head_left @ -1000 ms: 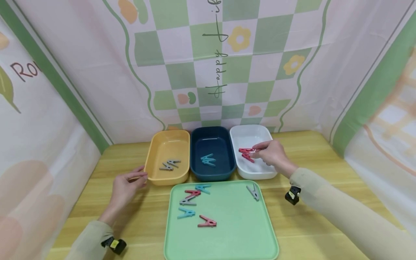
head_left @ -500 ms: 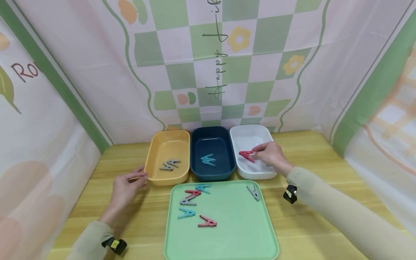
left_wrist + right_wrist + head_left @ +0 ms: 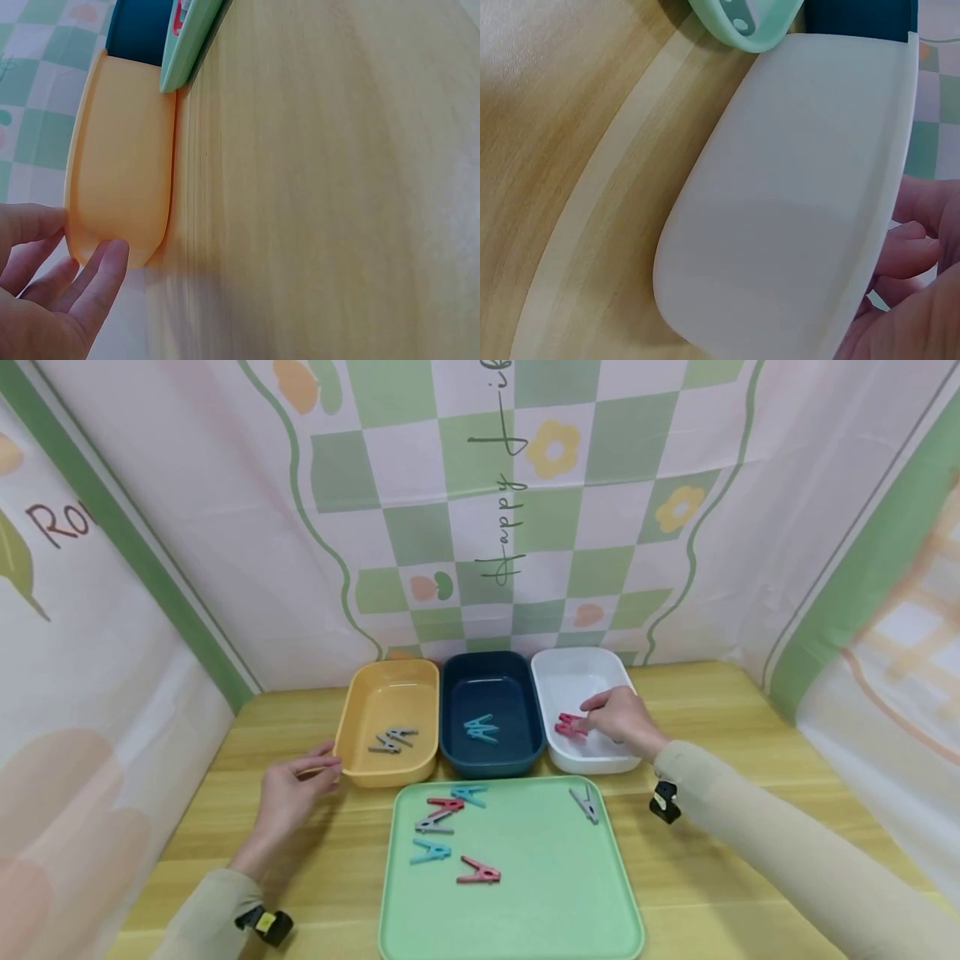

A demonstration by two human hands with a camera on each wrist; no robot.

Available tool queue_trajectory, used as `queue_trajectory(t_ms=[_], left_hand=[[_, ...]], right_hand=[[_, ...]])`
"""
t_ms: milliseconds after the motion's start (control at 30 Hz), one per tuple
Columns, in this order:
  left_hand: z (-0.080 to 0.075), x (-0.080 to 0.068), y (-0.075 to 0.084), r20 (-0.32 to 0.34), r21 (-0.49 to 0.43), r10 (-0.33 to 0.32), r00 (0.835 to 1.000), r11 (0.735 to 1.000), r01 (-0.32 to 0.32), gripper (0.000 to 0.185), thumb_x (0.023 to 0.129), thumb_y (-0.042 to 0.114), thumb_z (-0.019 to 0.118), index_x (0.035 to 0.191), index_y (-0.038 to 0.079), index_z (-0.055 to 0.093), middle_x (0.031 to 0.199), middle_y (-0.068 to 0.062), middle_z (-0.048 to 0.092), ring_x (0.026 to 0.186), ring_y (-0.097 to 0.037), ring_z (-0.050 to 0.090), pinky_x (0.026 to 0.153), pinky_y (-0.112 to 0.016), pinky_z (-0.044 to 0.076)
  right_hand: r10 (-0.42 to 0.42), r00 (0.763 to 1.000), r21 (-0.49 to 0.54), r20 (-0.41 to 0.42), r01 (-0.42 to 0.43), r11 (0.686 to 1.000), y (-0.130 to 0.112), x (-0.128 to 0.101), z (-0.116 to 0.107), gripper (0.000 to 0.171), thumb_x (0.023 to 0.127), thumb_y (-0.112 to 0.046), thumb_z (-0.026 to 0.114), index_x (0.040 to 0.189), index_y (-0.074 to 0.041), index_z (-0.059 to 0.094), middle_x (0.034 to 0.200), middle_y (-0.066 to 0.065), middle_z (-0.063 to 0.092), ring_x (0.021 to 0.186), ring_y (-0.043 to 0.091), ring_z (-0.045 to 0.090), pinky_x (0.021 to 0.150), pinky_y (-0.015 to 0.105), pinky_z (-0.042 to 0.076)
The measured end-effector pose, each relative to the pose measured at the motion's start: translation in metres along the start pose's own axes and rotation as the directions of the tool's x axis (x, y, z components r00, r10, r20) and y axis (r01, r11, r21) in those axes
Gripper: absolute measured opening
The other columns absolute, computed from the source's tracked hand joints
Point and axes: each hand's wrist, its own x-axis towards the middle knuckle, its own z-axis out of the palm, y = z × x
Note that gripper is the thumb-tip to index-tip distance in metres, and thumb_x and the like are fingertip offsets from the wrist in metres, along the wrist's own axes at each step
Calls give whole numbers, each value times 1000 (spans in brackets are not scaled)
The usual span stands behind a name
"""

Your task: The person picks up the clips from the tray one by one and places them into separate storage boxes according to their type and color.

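Observation:
My right hand [image 3: 600, 717] reaches into the white bin [image 3: 592, 765] and pinches a red clothespin [image 3: 568, 724] low over the bin floor; whether a second red clip lies under it is unclear. The right wrist view shows only the white bin's outer wall [image 3: 795, 187] and my right hand's fingers [image 3: 911, 251] over its rim. My left hand [image 3: 318, 768] lies on the table with straight fingers touching the orange bin [image 3: 351, 727] at its front left corner. The same touch of the left hand [image 3: 82, 277] on the orange bin [image 3: 120, 165] appears in the left wrist view.
Two grey clips [image 3: 392, 740] lie in the orange bin, blue clips [image 3: 480, 729] in the dark blue bin [image 3: 491, 770]. The green tray [image 3: 555, 877] in front holds several clips: red [image 3: 478, 872], blue [image 3: 430, 852], grey [image 3: 585, 803]. Fabric walls close in three sides.
My right hand has lowered the red clothespin from above the white bin down to its floor. The left hand has stayed put at the orange bin.

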Motion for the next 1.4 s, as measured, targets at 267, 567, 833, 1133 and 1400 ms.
queue_trajectory(t_ms=[267,567,833,1133,1400], left_hand=[[0,0,0,-3,-3,1,1000,1000,-1,20,97,-7,71,116,-15,72,148,-22,58,98,-16,76,84,-32,67],[0,0,-1,1,-1,7,1000,1000,-7,21,97,-7,71,116,-15,71,147,-23,58,103,-26,75,84,-33,67],[0,-1,-1,-4,3,5,1000,1000,-5,20,98,-7,70,116,-16,71,148,-23,57,103,-27,75,85,-33,67],[0,0,-2,-6,-1,4,1000,1000,-4,21,97,-6,71,116,-15,72,147,-22,58,99,-17,76,85,-33,67],[0,0,-3,-9,-9,11,1000,1000,-11,20,97,-7,71,115,-16,71,147,-23,58,95,-10,75,84,-33,67]], right_hand=[[-18,1000,34,-24,19,999,-5,-9,-5,37,95,-11,74,128,5,71,135,27,64,104,34,57,75,35,57],[-86,995,49,-51,88,995,-13,-28,-10,32,97,-12,75,125,5,72,124,23,71,112,37,59,89,42,55],[-136,988,57,-70,140,989,-15,-46,-13,34,96,-15,77,124,3,74,124,22,71,109,35,57,78,37,50],[-165,981,124,-103,178,976,-23,-64,-8,31,95,-19,79,119,1,77,125,19,72,112,34,55,78,33,48],[-189,976,159,-105,205,966,-27,-82,0,29,93,-23,83,113,-2,81,121,14,75,118,34,58,77,26,51]])
